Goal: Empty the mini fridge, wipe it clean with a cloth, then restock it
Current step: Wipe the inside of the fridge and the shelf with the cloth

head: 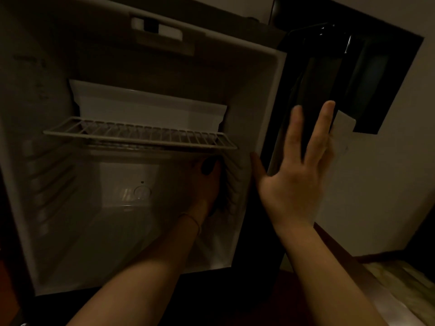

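The mini fridge [266,95] stands open, and its pale interior holds no food or drinks. A white wire shelf [141,135] spans the middle, with a white plastic tray [150,107] behind it. My left hand [204,187] is inside under the shelf, against the ribbed right inner wall, thumb pointing up. It looks blurred and its fingers are hidden. Pale creased material below the wrist could be a cloth; I cannot tell. My right hand [299,165] lies flat with straight fingers on the edge of the black door [313,74].
The door swings out to the right in front of a pale wall [388,184]. A thermostat dial [142,192] sits on the fridge's back wall. A light patterned surface [400,283] lies at the lower right. The room is dim.
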